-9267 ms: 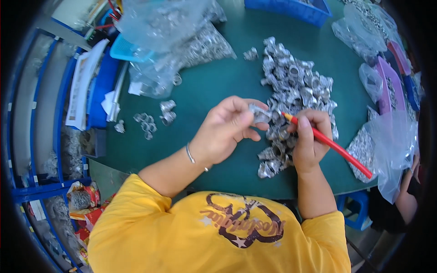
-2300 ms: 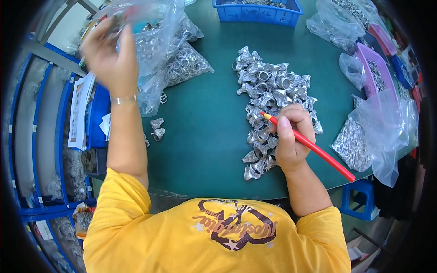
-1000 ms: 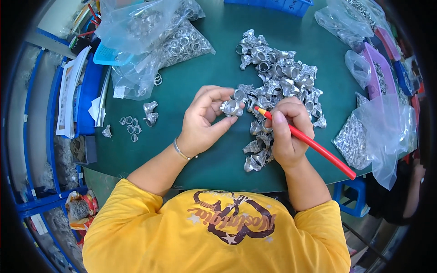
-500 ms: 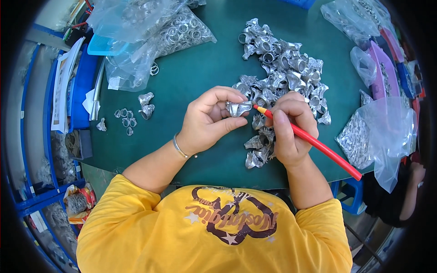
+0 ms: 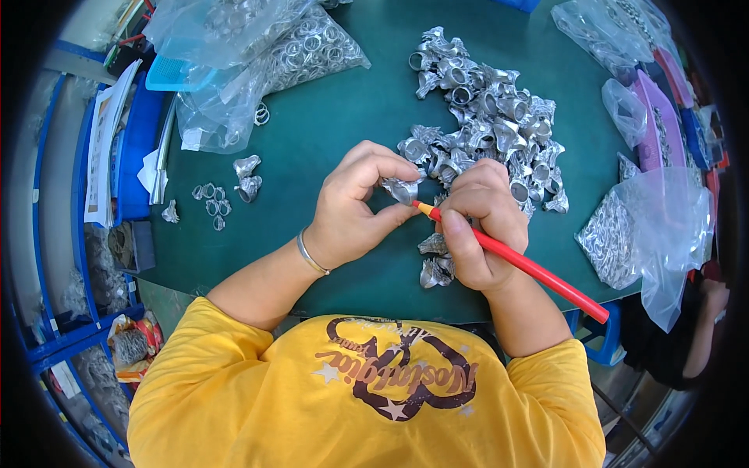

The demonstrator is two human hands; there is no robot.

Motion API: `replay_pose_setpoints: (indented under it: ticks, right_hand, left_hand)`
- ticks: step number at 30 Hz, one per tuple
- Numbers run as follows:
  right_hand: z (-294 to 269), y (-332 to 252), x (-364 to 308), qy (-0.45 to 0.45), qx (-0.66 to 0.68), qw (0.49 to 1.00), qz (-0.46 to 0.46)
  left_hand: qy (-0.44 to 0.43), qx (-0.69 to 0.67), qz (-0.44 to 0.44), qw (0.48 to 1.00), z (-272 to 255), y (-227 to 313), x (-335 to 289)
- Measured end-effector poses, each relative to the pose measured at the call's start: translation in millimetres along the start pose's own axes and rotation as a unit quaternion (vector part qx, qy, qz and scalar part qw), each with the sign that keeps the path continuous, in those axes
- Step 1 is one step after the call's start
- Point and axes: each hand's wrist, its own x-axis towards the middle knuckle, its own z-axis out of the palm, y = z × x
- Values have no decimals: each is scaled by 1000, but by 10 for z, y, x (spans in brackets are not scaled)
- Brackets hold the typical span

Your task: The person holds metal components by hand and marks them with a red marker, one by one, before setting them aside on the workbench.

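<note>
Between its thumb and fingers my left hand (image 5: 359,195) pinches a silvery metal ring (image 5: 402,189) with a chunky sculpted top. My right hand (image 5: 482,226) is closed round a red pencil (image 5: 538,282) with a yellow sharpened end and red tip. That tip reaches the ring's lower edge; whether it touches cannot be made out. Behind my hands spreads a heap of similar chunky metal rings (image 5: 499,109). A few more rings (image 5: 435,271) lie just below my right hand, which partly hides the heap's near side.
Small rings (image 5: 212,204) and a few chunky ones (image 5: 248,187) lie on the green table (image 5: 335,101) at left. A clear bag of rings (image 5: 312,58) is at the far left, another filled bag (image 5: 612,234) at the right. Blue shelving (image 5: 86,265) stands left; a lilac tray (image 5: 654,117) sits right.
The ring has been turned in my left hand and now sits tilted. The pencil tip has moved left and down, with my right hand following slightly.
</note>
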Motion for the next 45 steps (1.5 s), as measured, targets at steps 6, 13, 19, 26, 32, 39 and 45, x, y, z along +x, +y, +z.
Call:
replay_pose_setpoints:
  ticks: [6,13,19,26,32,39,45]
  right_hand:
    - [16,-25,24,-24,-16,1000,9]
    - [-18,-12,-8,21,22,999,23]
    - [-30,7,8,-2,-10,999,38]
    - [-81,-10,-48,106,61,986,112]
    - [-60,-13,-27,120,66,981,137]
    - [-56,1,-37,117,53,982,139]
    - [-74,39,-19,95,17,990,105]
  left_hand:
    - [-56,14,14,998,-29,36,-6]
    - [-34,-2,-2,999,14,53,-14]
    - [-25,-37,-13,999,11,33,-22]
    - [-27,-416,-249,874,-60,24,-5]
    - [17,-456,-399,795,-43,63,51]
    - [92,-694,-443,561,-101,-44,24]
    - [148,-658,-427,602,-151,192,157]
